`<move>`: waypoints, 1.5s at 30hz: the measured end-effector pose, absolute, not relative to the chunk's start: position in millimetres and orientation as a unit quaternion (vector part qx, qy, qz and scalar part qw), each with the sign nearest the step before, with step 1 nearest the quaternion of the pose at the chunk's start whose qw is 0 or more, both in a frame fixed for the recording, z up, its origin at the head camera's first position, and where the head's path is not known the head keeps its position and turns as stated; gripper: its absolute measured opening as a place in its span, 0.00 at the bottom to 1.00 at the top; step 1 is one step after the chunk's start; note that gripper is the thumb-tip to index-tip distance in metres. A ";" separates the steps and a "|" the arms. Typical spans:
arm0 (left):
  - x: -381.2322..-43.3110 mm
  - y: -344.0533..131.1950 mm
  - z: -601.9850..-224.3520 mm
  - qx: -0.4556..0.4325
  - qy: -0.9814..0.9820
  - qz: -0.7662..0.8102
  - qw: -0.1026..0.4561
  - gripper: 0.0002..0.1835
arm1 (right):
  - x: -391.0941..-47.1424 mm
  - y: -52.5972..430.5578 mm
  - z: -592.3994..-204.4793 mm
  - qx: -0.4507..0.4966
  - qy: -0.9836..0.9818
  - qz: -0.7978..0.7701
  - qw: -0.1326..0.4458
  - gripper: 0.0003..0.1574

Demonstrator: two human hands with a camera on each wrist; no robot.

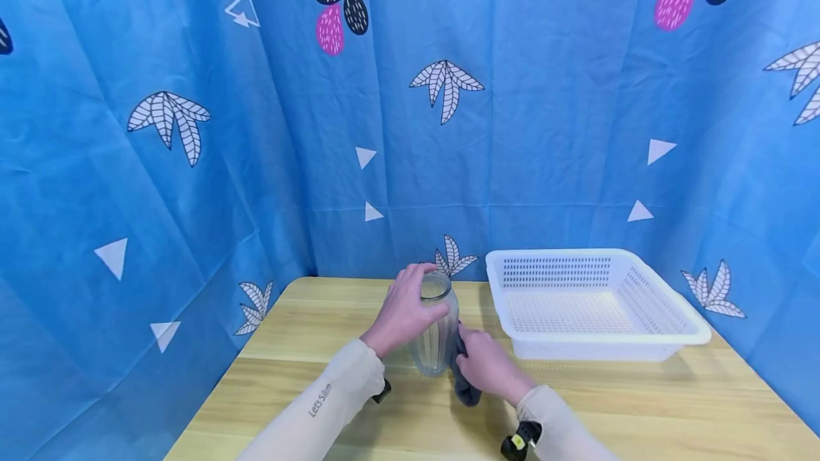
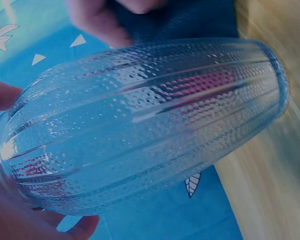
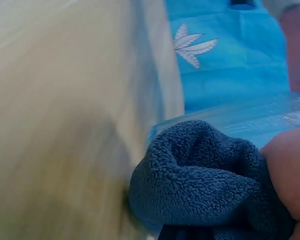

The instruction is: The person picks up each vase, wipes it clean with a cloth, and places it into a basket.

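A clear ribbed glass vase (image 1: 438,336) with a dimpled surface stands upright on the wooden table. My left hand (image 1: 407,310) grips it around the rim, thumb on the near side and fingers on the far side. In the left wrist view the vase (image 2: 150,125) fills most of the picture. My right hand (image 1: 492,367) holds a dark grey-blue terry cloth (image 1: 466,383) against the vase's right side. The bunched cloth (image 3: 200,180) appears large in the right wrist view, beside the vase's lower part.
A white perforated plastic basket (image 1: 602,338) sits on the table (image 1: 288,375) to the right of the vase. Behind and to the left hangs a blue patterned curtain (image 1: 435,162). Dark bands circle both wrists.
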State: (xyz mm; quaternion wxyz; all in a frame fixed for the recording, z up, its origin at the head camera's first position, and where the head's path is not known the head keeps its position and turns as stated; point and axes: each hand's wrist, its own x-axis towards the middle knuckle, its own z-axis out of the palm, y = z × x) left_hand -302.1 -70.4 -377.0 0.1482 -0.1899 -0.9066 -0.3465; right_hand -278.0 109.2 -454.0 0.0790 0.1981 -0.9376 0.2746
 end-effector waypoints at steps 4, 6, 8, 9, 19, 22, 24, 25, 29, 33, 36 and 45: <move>-301.7 -69.9 -379.5 -0.179 -0.911 -0.336 0.158 0.41 | -275.4 111.1 -444.3 0.193 -0.930 0.303 0.081 0.36; -301.2 -70.1 -380.1 -0.177 -0.911 -0.337 0.159 0.41 | -272.8 111.7 -436.1 0.193 -0.929 0.307 0.082 0.36; -300.7 -70.6 -379.5 -0.178 -0.910 -0.340 0.157 0.40 | -270.7 112.6 -426.9 0.190 -0.928 0.309 0.084 0.36; -300.5 -71.0 -379.1 -0.181 -0.908 -0.342 0.158 0.39 | -269.7 113.2 -421.6 0.187 -0.928 0.310 0.088 0.36; -302.8 -72.6 -372.3 -0.187 -0.895 -0.373 0.156 0.38 | -267.3 117.5 -383.5 0.202 -0.906 0.320 0.190 0.40; -303.9 -73.3 -371.8 -0.188 -0.894 -0.378 0.150 0.39 | -268.5 115.9 -384.6 0.200 -0.910 0.308 0.192 0.41; -303.5 -74.1 -370.8 -0.188 -0.896 -0.375 0.150 0.39 | -269.7 114.4 -389.9 0.191 -0.916 0.305 0.177 0.41; -303.2 -74.5 -370.4 -0.189 -0.896 -0.372 0.153 0.39 | -270.6 113.7 -393.6 0.187 -0.918 0.306 0.168 0.42; -301.8 -75.5 -367.5 -0.191 -0.902 -0.355 0.159 0.37 | -274.1 110.7 -413.9 0.179 -0.926 0.305 0.131 0.43; -299.9 -74.1 -364.4 -0.196 -0.906 -0.344 0.150 0.35 | -275.8 108.8 -433.8 0.187 -0.934 0.293 0.077 0.39; -298.9 -72.4 -362.9 -0.199 -0.912 -0.332 0.139 0.36 | -276.7 108.1 -443.8 0.198 -0.934 0.292 0.046 0.34; -297.9 -69.2 -366.2 -0.213 -0.917 -0.305 0.143 0.35 | -277.6 115.4 -422.9 0.184 -0.928 0.317 0.064 0.35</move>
